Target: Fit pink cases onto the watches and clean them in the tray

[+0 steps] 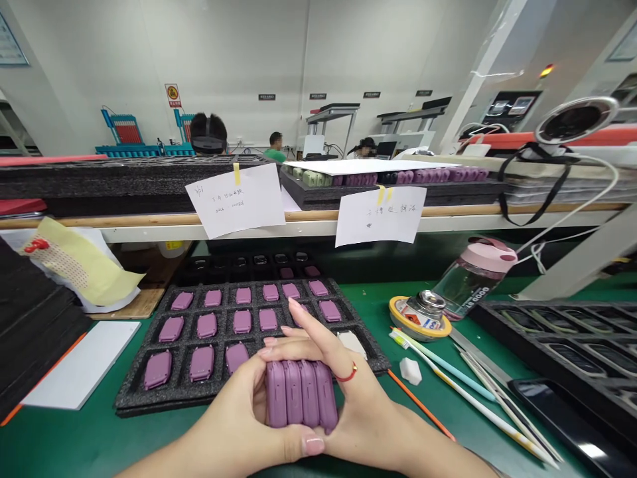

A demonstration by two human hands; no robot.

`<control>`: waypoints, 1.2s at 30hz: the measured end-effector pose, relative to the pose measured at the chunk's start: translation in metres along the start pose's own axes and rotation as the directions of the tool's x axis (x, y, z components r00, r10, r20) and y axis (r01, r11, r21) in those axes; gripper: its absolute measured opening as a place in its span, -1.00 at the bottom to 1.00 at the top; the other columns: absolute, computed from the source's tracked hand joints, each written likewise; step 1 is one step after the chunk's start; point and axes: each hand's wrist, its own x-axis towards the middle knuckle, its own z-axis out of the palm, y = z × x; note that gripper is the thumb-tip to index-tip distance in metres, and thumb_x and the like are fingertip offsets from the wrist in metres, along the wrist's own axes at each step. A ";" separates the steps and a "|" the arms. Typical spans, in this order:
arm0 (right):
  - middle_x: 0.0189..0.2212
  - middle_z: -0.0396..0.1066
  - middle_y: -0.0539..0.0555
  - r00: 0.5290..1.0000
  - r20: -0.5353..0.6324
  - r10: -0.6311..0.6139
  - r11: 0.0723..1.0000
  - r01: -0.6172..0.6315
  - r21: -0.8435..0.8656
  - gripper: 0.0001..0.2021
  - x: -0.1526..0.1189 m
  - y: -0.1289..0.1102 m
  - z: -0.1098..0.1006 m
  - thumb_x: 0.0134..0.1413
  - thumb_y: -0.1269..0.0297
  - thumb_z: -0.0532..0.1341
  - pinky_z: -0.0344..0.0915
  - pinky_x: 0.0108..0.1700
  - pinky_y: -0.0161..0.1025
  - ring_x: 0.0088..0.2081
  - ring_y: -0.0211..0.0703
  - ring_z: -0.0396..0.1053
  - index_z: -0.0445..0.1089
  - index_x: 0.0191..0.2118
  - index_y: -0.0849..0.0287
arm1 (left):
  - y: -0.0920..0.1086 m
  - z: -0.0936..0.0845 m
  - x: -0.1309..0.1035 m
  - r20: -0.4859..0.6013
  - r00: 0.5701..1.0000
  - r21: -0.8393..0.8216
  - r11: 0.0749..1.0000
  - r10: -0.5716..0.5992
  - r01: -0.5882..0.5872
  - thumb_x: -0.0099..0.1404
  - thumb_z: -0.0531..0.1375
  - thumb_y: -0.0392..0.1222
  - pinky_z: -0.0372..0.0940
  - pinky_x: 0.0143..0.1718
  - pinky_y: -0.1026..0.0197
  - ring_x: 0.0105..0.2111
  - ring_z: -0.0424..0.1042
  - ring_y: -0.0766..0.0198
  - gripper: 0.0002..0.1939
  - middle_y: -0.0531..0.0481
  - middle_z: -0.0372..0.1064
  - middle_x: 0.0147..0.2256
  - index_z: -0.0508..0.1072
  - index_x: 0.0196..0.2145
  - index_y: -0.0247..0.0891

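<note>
Several purple cases [301, 395] stand side by side in a row between my two hands, just in front of the black foam tray. My left hand [249, 411] wraps the row from the left, its thumb along the bottom. On the right side, my right hand [348, 385] presses against the row, with its fingers reaching up and left over the top. Some fingertips of both hands overlap and are partly hidden. Behind them, the black foam tray [124, 392] holds more purple cases [202, 363] in its compartments, and a white piece [352, 344] lies at its right.
A round tin [421, 317], a pink-lidded bottle [472, 279], brushes [448, 372] and a dark phone-like slab [562, 418] lie at right. A second black tray [562, 332] is beyond. A white board [82, 365] lies left. Above runs a shelf [308, 222]; people sit behind it.
</note>
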 end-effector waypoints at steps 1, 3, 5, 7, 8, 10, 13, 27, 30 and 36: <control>0.06 0.49 0.13 1.000 -0.004 0.006 1.000 -0.006 -0.007 -0.02 0.000 0.001 0.000 0.12 0.13 0.38 0.25 0.29 0.02 0.15 0.00 0.42 -0.27 0.46 -0.02 | 0.000 0.000 0.000 0.016 1.000 -0.011 1.000 0.003 -0.002 -0.02 0.47 -0.30 0.42 0.04 0.03 0.03 0.52 0.02 -0.39 -0.12 0.54 0.01 0.39 -0.02 -0.21; 0.07 0.49 0.13 1.000 -0.006 0.009 1.000 -0.009 -0.012 0.00 0.000 0.002 0.000 0.11 0.16 0.39 0.23 0.30 0.04 0.16 0.01 0.41 -0.28 0.46 -0.01 | 0.000 -0.002 0.001 0.051 0.999 -0.030 1.000 -0.002 0.003 0.00 0.48 -0.28 0.41 0.06 0.02 0.06 0.50 0.02 -0.38 -0.13 0.52 0.05 0.37 0.01 -0.20; 0.07 0.48 0.14 1.000 0.000 0.011 1.000 -0.011 -0.006 0.00 0.000 0.003 0.000 0.11 0.20 0.39 0.23 0.30 0.05 0.17 0.02 0.40 -0.29 0.46 -0.01 | -0.001 -0.004 0.001 0.083 0.996 -0.028 0.999 -0.019 0.022 0.03 0.48 -0.25 0.40 0.07 0.00 0.07 0.50 0.00 -0.35 -0.14 0.50 0.06 0.34 0.04 -0.19; 0.08 0.48 0.13 1.000 0.012 0.017 1.000 -0.017 0.012 0.02 0.000 0.002 -0.001 0.10 0.22 0.40 0.24 0.30 0.03 0.18 0.00 0.40 -0.30 0.47 -0.02 | -0.002 -0.007 0.002 0.109 0.993 -0.023 0.999 -0.032 0.035 0.04 0.48 -0.24 0.40 0.07 -0.02 0.07 0.49 0.00 -0.31 -0.15 0.50 0.07 0.31 0.08 -0.18; 0.08 0.48 0.11 1.000 0.019 0.020 1.000 -0.020 0.021 0.03 0.000 0.001 -0.001 0.09 0.22 0.41 0.24 0.30 0.01 0.18 -0.01 0.39 -0.31 0.46 -0.04 | -0.002 -0.008 0.003 0.117 0.993 -0.025 0.999 -0.032 0.035 0.04 0.48 -0.24 0.40 0.07 -0.02 0.08 0.48 0.00 -0.30 -0.15 0.50 0.07 0.30 0.09 -0.18; 0.09 0.48 0.09 0.999 0.026 0.023 0.999 -0.024 0.030 0.04 0.001 -0.001 -0.002 0.09 0.23 0.41 0.22 0.32 -0.03 0.19 -0.05 0.38 -0.32 0.46 -0.06 | -0.004 -0.010 0.003 0.121 0.992 -0.023 0.999 -0.024 0.027 0.03 0.49 -0.24 0.40 0.07 -0.02 0.07 0.49 -0.01 -0.30 -0.15 0.50 0.06 0.31 0.09 -0.18; 0.09 0.47 0.10 0.999 0.038 0.025 1.000 -0.025 0.013 0.04 0.002 -0.004 -0.002 0.11 0.22 0.40 0.23 0.31 -0.06 0.18 -0.07 0.39 -0.35 0.47 -0.05 | -0.008 -0.011 0.005 0.092 0.996 0.011 1.000 -0.009 0.008 -0.01 0.51 -0.20 0.41 0.03 -0.01 0.04 0.49 -0.03 -0.29 -0.16 0.50 0.03 0.33 0.06 -0.20; 0.26 0.26 0.18 0.998 0.055 0.027 0.995 -0.022 -0.094 0.05 0.002 -0.012 -0.006 0.07 -0.06 0.38 0.06 0.36 0.09 0.29 0.09 0.22 -0.33 0.45 -0.09 | -0.006 -0.001 0.006 -0.142 0.963 0.304 0.935 0.231 -0.180 -0.07 0.48 -0.23 0.40 0.00 0.00 -0.06 0.51 -0.06 -0.48 -0.09 0.56 -0.11 0.51 -0.11 -0.19; 0.20 0.30 0.18 0.968 -0.106 0.228 0.967 -0.212 0.138 -0.27 0.003 -0.009 -0.009 0.26 -0.15 0.16 0.10 0.33 0.06 0.26 0.03 0.25 -0.09 0.41 -0.07 | -0.007 -0.005 0.005 -0.122 0.938 0.457 0.857 0.323 -0.236 0.00 0.46 -0.20 0.42 -0.06 0.06 -0.09 0.53 -0.03 -0.61 -0.05 0.58 -0.15 0.53 -0.17 -0.15; 0.07 0.40 0.20 0.777 0.070 0.625 0.675 -0.584 0.452 -0.22 0.008 0.002 -0.006 0.20 -0.37 0.02 0.27 0.19 0.13 0.10 0.07 0.41 0.01 0.37 0.01 | -0.014 -0.009 0.005 -0.024 0.889 0.512 0.770 0.456 -0.381 0.08 0.43 -0.28 0.39 0.03 0.15 -0.04 0.54 0.08 -0.66 0.00 0.59 -0.11 0.52 -0.17 -0.11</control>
